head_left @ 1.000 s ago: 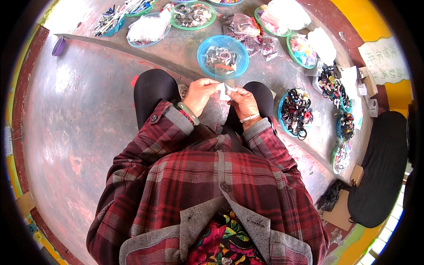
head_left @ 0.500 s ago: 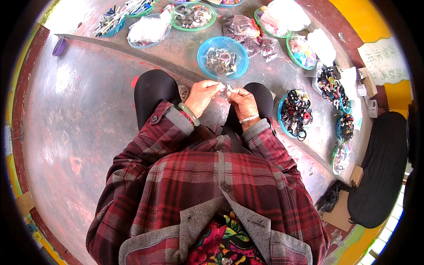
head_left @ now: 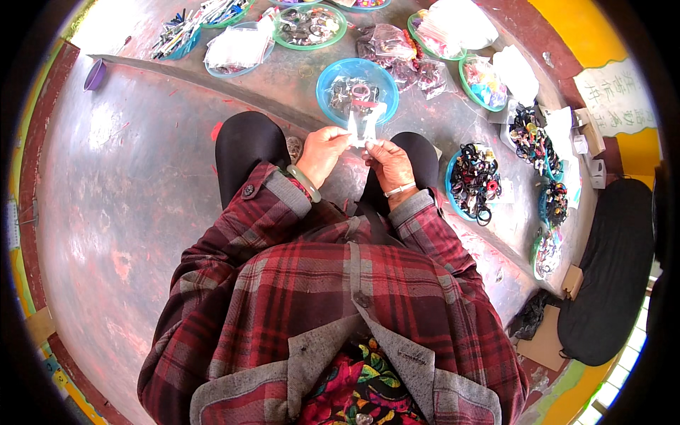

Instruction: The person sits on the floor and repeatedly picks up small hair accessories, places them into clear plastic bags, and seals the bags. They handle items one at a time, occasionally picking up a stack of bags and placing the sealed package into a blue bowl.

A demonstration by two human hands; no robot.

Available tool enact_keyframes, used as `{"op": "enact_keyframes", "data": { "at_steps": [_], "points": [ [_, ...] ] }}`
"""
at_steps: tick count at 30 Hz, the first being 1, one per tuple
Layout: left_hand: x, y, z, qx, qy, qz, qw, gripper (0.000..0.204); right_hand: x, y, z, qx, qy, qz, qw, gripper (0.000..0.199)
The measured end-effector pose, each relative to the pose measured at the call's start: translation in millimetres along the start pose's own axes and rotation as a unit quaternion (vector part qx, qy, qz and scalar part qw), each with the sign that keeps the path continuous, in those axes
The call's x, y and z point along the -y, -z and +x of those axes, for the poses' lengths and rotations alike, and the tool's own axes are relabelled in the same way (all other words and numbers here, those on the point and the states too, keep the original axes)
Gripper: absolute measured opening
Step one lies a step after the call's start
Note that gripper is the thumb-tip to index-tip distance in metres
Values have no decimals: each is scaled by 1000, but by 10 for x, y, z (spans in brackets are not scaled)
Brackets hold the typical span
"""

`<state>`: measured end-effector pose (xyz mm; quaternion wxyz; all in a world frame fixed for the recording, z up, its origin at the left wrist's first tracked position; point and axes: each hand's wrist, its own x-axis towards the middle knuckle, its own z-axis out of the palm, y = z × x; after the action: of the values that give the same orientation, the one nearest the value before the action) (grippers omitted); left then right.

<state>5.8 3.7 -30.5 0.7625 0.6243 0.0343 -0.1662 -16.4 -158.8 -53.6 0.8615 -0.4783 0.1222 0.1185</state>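
Observation:
Between both hands, above my knees, hangs a small clear plastic bag [head_left: 370,131] with white glints along its sides. My left hand [head_left: 321,154] pinches its left corner between thumb and finger. The right corner is pinched by my right hand [head_left: 389,163]. Just beyond the bag sits a round blue basin [head_left: 326,106] of small looped items, some dark and one pink. The bag overlaps the basin's near part in this view. Whether anything lies inside the bag is too small to tell.
A blue basket of black hair ties [head_left: 473,180] stands right of my right knee. Farther out are a green basin [head_left: 340,32], a tray of white packets [head_left: 241,48], plastic-bagged goods [head_left: 389,49] and a purple bowl [head_left: 95,75]. A black padded object [head_left: 609,276] lies far right.
The clear bag, bunched at my fingertips before, is now spread out and stands up between my hands. Both hands stay in nearly the same place.

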Motion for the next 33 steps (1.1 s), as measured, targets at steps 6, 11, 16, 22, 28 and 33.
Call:
{"op": "enact_keyframes", "data": {
  "at_steps": [6, 11, 16, 22, 28, 33],
  "points": [
    [12, -8, -7, 12, -8, -9, 1000, 11, -13, 5, -7, 17, 15, -3, 1000, 5],
    [14, -21, -5, 6, 8, -20, 1000, 10, -3, -12, -13, 10, 8, 4, 1000, 4],
    [10, -24, -8, 3, 7, -14, 1000, 11, -8, -24, -18, -2, 12, 1, 1000, 4],
    [6, -50, 1, -42, -15, 46, 998, 17, -16, -88, -48, -68, 139, -188, 970, 6],
    [-16, -82, -48, 0, 21, 66, 998, 22, 53, -194, -113, -162, 290, -478, 813, 8],
    [-88, -174, -124, 57, 72, -56, 994, 27, 162, -279, -195, -66, 407, -659, 629, 14]
  ]
}}
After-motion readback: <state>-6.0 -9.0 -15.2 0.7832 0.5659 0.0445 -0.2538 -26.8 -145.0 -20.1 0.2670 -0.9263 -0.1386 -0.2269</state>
